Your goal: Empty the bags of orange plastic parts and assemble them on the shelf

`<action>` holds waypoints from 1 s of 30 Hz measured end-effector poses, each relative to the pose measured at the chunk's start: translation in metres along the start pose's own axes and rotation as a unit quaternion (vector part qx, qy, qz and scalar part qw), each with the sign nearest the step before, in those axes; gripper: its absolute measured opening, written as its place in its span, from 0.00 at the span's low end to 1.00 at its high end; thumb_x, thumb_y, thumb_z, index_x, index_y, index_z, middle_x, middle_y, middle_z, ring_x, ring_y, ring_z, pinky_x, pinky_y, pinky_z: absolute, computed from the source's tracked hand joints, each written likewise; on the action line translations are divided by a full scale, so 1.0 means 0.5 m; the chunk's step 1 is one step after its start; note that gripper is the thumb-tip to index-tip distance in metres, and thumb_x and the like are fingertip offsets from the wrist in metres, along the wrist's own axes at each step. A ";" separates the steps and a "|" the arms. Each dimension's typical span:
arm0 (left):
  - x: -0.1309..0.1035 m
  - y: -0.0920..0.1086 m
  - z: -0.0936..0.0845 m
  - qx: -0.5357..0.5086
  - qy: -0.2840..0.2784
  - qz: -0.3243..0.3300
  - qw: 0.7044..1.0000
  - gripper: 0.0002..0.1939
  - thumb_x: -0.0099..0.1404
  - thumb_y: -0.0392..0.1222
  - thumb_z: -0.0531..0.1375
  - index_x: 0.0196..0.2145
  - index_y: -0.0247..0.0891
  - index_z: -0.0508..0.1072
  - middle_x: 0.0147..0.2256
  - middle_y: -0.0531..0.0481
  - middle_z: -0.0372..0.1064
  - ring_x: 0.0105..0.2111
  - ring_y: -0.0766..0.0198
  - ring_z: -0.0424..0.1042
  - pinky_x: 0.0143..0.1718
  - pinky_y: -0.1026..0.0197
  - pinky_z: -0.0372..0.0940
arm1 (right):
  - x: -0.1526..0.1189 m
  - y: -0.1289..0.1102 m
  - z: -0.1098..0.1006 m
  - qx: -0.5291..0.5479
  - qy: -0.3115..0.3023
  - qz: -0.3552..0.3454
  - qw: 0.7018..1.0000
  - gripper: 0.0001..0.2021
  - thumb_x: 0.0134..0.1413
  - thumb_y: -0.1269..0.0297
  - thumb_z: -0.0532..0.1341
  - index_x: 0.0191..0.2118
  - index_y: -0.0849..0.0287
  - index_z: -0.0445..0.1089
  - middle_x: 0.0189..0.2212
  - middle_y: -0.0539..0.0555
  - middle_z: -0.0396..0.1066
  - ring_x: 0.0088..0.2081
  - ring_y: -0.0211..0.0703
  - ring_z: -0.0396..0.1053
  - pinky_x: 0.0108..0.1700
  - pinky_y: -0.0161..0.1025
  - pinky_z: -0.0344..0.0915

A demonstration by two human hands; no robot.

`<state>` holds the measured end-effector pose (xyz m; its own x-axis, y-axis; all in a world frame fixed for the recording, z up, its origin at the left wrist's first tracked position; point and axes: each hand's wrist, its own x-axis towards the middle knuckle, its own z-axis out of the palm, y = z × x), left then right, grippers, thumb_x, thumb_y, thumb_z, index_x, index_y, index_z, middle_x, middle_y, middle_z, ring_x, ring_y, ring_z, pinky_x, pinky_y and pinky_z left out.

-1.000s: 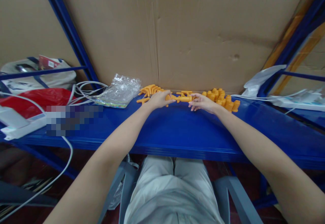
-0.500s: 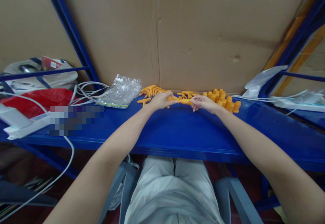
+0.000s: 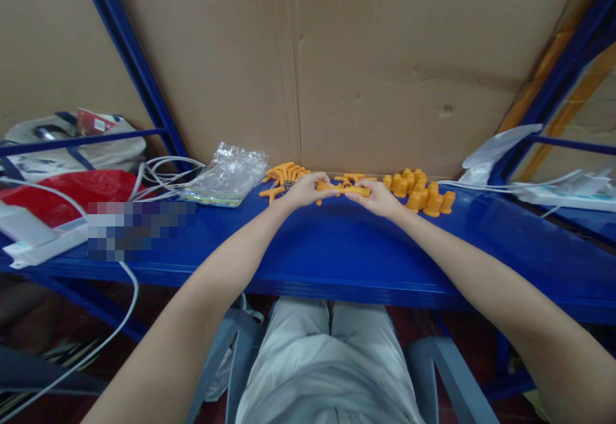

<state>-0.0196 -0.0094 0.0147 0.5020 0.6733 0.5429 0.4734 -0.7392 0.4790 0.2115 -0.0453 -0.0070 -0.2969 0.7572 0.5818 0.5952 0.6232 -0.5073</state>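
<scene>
My left hand [image 3: 306, 192] is closed on an orange plastic piece [image 3: 321, 186], part of which its fingers cover. Opposite it, my right hand [image 3: 376, 199] pinches a longer orange plastic part [image 3: 359, 190], its thumb and fingertips close to the left fingertips. Whether the two held parts are joined I cannot make out. Just behind the hands lie T-shaped orange parts [image 3: 351, 176]. Beyond my left hand is a pile of orange T-shaped pieces [image 3: 287, 170], with small chains among them. Stubby orange cylinders [image 3: 416, 186], several of them, stand to the right of my right hand.
Everything lies on a blue metal table [image 3: 327, 251] against a cardboard wall [image 3: 375, 65]. Toward the left are a clear plastic bag [image 3: 231, 177], white cables [image 3: 163, 170], a red bag [image 3: 91, 186] and a power strip [image 3: 48, 238]. A white plastic sheet [image 3: 491, 151] leans at right.
My right hand has shifted left along the orange part, its fingers now nearer my left hand. The left hand keeps nearly the same place and hold.
</scene>
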 end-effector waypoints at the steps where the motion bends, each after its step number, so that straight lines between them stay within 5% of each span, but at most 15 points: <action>1: 0.000 0.002 -0.001 0.008 0.010 0.008 1.000 0.22 0.57 0.59 0.68 0.27 0.39 0.67 0.18 0.61 0.56 0.20 0.70 0.57 0.24 0.66 0.49 | 0.001 -0.002 -0.001 0.018 -0.007 0.012 1.000 0.27 0.53 0.34 0.62 0.34 0.59 0.75 0.30 0.55 0.75 0.34 0.47 0.73 0.39 0.43 0.68; 6: 0.003 0.010 -0.004 0.019 0.024 0.026 0.999 0.21 0.55 0.58 0.69 0.27 0.39 0.67 0.18 0.61 0.57 0.21 0.70 0.58 0.25 0.66 0.50 | 0.005 -0.004 -0.015 0.049 -0.069 0.069 0.994 0.27 0.57 0.36 0.60 0.36 0.59 0.76 0.23 0.51 0.70 0.27 0.43 0.69 0.34 0.39 0.65; 10: 0.005 0.009 0.000 -0.026 0.002 -0.014 1.000 0.23 0.54 0.59 0.70 0.26 0.39 0.67 0.18 0.61 0.57 0.19 0.71 0.57 0.23 0.66 0.49 | 0.002 -0.032 -0.024 -0.131 -0.068 0.032 0.988 0.20 0.59 0.46 0.64 0.41 0.61 0.76 0.35 0.59 0.77 0.38 0.50 0.74 0.41 0.42 0.65; 13: 0.007 0.006 0.006 -0.070 -0.009 -0.038 0.997 0.23 0.53 0.58 0.70 0.25 0.39 0.66 0.17 0.60 0.58 0.18 0.72 0.56 0.21 0.67 0.49 | -0.001 -0.074 -0.020 -0.349 -0.075 -0.016 0.934 0.15 0.62 0.58 0.62 0.48 0.65 0.74 0.46 0.68 0.77 0.49 0.58 0.74 0.50 0.47 0.63; 16: 0.008 0.008 0.012 -0.081 -0.014 -0.034 0.996 0.24 0.52 0.58 0.71 0.24 0.39 0.65 0.16 0.62 0.55 0.17 0.74 0.53 0.21 0.67 0.48 | -0.002 -0.105 -0.009 -0.453 -0.118 0.009 0.884 0.15 0.65 0.68 0.54 0.50 0.70 0.73 0.43 0.72 0.78 0.47 0.59 0.76 0.49 0.47 0.64; 25: -0.009 0.068 0.008 0.061 0.034 0.061 0.996 0.18 0.54 0.53 0.70 0.26 0.40 0.67 0.18 0.60 0.58 0.24 0.68 0.62 0.28 0.64 0.52 | 0.003 -0.089 -0.032 -0.431 -0.202 0.027 0.879 0.15 0.61 0.67 0.56 0.47 0.65 0.76 0.40 0.66 0.80 0.42 0.55 0.77 0.44 0.44 0.68; 30: 0.000 0.059 0.023 -0.023 0.057 0.017 0.998 0.19 0.55 0.54 0.70 0.26 0.39 0.66 0.19 0.59 0.62 0.22 0.70 0.62 0.26 0.66 0.54 | 0.000 -0.109 -0.042 -0.459 -0.133 0.025 0.878 0.16 0.63 0.67 0.54 0.52 0.65 0.72 0.45 0.68 0.78 0.47 0.57 0.75 0.46 0.44 0.63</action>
<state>0.0027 -0.0310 0.0208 0.4303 0.6438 0.6327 0.4223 -0.7631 0.4892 0.1947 -0.0835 0.0340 -0.3449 0.8743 0.3416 0.9269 0.2600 0.2705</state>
